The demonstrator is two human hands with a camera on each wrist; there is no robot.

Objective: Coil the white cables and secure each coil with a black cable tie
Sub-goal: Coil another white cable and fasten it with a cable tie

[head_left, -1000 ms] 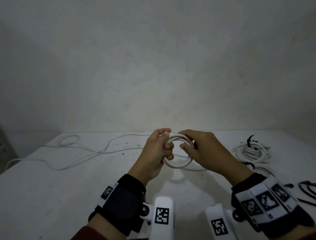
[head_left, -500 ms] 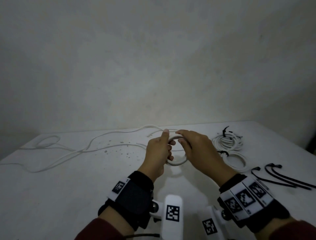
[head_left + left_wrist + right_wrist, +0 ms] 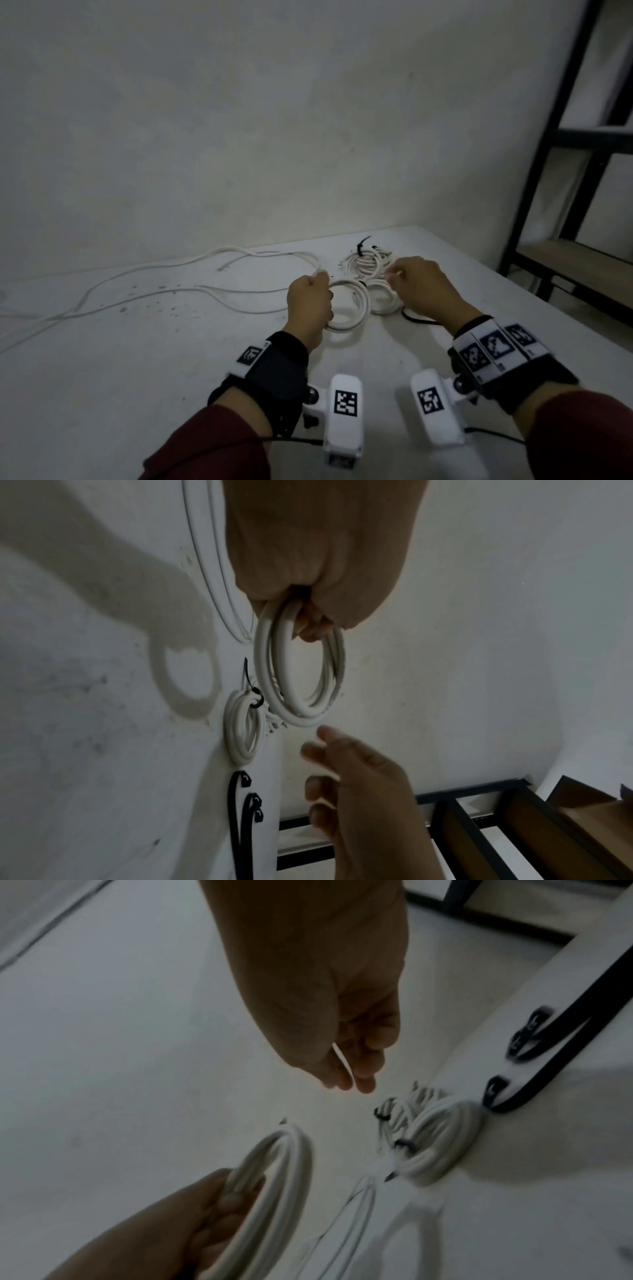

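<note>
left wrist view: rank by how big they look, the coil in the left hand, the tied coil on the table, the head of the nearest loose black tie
1. coil in the left hand, though it's nearer the camera
2. tied coil
3. black tie head

The left hand grips a white coil above the table; the right hand hovers beside the coil.

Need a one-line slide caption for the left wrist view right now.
Left hand grips a fresh white cable coil above a tied coil and spare black ties; right hand reaches in, open.
</note>
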